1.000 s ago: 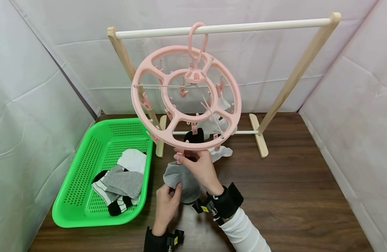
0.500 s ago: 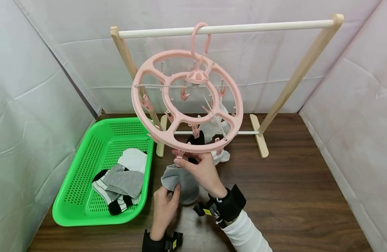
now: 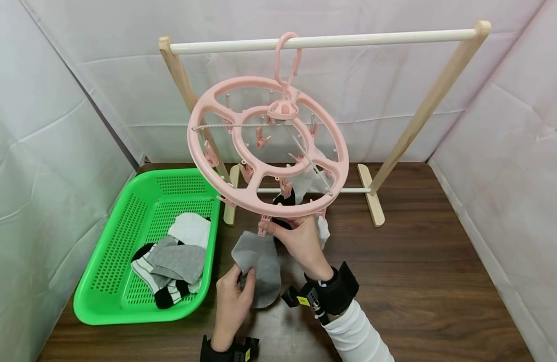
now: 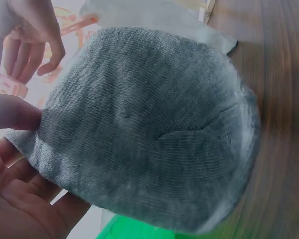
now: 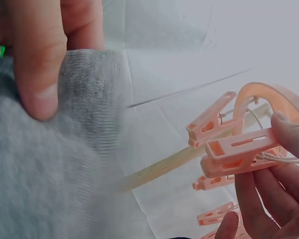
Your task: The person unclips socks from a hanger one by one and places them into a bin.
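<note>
My left hand (image 3: 233,304) pinches a grey sock (image 3: 262,269) near its upper edge. In the left wrist view the sock (image 4: 139,129) hangs spread out from the thumb and fingers. My right hand (image 3: 305,246) holds a pink clothespin (image 3: 263,226) at the front rim of a round pink drying hanger (image 3: 269,208). The right wrist view shows this clothespin (image 5: 244,149) between thumb and fingers, its cord running to the right. A gap separates the clothespin's tip from the sock there. Other clothespins dangle round the ring.
White cloth (image 3: 307,181) and a black piece (image 3: 285,197) hang behind the ring's front rim. The hanger's hook sits over a white bar (image 3: 382,38) on wooden legs. Left, a green basket (image 3: 85,301) holds grey, white and black-striped socks (image 3: 183,264).
The grey sock has come away from the clothespin and moved slightly down with my left hand. The drying hanger has tilted a little; my right hand stays at its front rim.
</note>
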A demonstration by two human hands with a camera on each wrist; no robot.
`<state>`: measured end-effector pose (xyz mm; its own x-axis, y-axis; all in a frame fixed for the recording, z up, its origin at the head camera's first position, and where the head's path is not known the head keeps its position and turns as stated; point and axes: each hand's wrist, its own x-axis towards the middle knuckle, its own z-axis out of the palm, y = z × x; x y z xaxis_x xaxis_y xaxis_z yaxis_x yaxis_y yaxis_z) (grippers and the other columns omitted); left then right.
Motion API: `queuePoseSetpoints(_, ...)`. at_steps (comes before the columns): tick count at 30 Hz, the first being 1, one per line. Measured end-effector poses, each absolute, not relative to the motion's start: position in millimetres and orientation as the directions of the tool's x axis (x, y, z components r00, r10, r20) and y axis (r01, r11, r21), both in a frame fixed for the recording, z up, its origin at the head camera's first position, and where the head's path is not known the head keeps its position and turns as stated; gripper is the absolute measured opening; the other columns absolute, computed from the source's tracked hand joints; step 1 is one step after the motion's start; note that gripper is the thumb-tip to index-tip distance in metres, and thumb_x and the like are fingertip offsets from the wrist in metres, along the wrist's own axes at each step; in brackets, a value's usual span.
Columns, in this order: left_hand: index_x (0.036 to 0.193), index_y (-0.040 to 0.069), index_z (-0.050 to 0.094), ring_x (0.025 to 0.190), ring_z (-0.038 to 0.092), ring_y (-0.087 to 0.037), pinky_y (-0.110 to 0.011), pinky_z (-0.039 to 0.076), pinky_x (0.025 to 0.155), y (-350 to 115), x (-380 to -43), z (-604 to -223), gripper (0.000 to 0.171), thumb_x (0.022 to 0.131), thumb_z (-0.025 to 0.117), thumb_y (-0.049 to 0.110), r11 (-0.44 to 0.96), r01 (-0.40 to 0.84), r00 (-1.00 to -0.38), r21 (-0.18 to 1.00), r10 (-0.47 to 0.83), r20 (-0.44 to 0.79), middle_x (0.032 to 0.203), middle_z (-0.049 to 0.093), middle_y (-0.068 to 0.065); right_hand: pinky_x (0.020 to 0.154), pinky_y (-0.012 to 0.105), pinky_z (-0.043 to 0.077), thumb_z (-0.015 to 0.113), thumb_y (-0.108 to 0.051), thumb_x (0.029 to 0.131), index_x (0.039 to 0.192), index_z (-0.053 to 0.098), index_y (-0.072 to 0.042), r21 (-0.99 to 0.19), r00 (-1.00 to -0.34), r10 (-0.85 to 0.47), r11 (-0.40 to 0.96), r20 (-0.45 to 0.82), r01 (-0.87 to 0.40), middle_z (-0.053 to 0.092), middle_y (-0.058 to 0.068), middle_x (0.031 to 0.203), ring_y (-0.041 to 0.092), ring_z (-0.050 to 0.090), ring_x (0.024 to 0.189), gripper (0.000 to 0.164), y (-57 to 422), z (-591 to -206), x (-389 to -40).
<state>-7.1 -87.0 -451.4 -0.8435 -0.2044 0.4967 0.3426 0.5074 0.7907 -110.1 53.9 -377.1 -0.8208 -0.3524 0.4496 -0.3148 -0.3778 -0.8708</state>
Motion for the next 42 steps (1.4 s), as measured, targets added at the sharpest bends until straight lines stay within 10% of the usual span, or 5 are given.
queuePoseSetpoints(9, 0.074, 0.006, 0.038, 0.054, 0.023, -0.005, -0.024, 0.022, 0.051, -96.2, -2.5, -440.0, 0.031, 0.088, 0.060, -0.010, 0.571, 0.235, -0.808, 0.787, -0.335, 0.485, 0.066, 0.021, 0.007, 0.077, 0.039, 0.051, 0.069, 0.000, 0.088, 0.107, 0.063, 0.009, -0.891, -0.833, -0.393, -0.389, 0.389, -0.233, 0.065, 0.017, 0.092, 0.028, 0.065, 0.086, 0.022, 58.2, -380.7, -111.2)
queuePoseSetpoints(13, 0.093, -0.006, 0.053, 0.060, 0.044, -0.010, -0.024, 0.034, 0.056, -102.1, 1.4, -426.2, 0.008, 0.089, 0.059, -0.008, 0.520, 0.108, -0.790, 0.847, -0.473, 0.391, 0.069, 0.046, -0.004, 0.076, 0.038, 0.053, 0.068, 0.003, 0.088, 0.104, 0.065, -0.001, -0.895, -0.835, -0.421, -0.412, 0.356, -0.173, 0.065, 0.012, 0.094, 0.024, 0.065, 0.086, 0.017, 58.9, -383.1, -112.2)
queuePoseSetpoints(16, 0.123, -0.012, 0.052, 0.092, 0.061, -0.028, -0.033, 0.047, 0.076, -108.0, 4.5, -414.2, 0.035, 0.088, 0.058, -0.008, 0.426, 0.040, -0.775, 0.904, -0.557, 0.297, 0.104, 0.062, -0.026, 0.077, 0.038, 0.054, 0.067, 0.004, 0.088, 0.107, 0.067, -0.004, -0.901, -0.846, -0.422, -0.411, 0.325, -0.142, 0.065, 0.014, 0.099, 0.022, 0.066, 0.090, 0.021, 60.3, -384.9, -112.2)
queuePoseSetpoints(26, 0.144, -0.007, 0.034, 0.123, 0.047, -0.035, -0.019, 0.042, 0.094, -138.8, 10.4, -386.0, 0.056, 0.091, 0.050, -0.010, 0.315, 0.083, -0.678, 0.946, -0.678, 0.285, 0.137, 0.046, -0.027, 0.082, 0.033, 0.053, 0.066, 0.006, 0.087, 0.115, 0.062, 0.008, -0.929, -0.881, -0.389, -0.345, 0.268, -0.130, 0.061, 0.033, 0.111, 0.020, 0.065, 0.100, 0.028, 65.4, -390.9, -114.4)
queuePoseSetpoints(42, 0.156, 0.012, 0.004, 0.140, 0.023, -0.037, -0.045, 0.022, 0.112, -164.0, 6.3, -400.3, 0.075, 0.096, 0.048, 0.004, 0.257, -0.108, -0.693, 0.960, -0.712, 0.113, 0.157, 0.010, -0.020, 0.092, 0.039, 0.048, 0.065, 0.002, 0.090, 0.127, 0.055, 0.002, -0.948, -0.899, -0.400, -0.313, 0.181, -0.052, 0.061, 0.021, 0.120, 0.034, 0.057, 0.113, 0.039, 84.8, -414.1, -121.1)
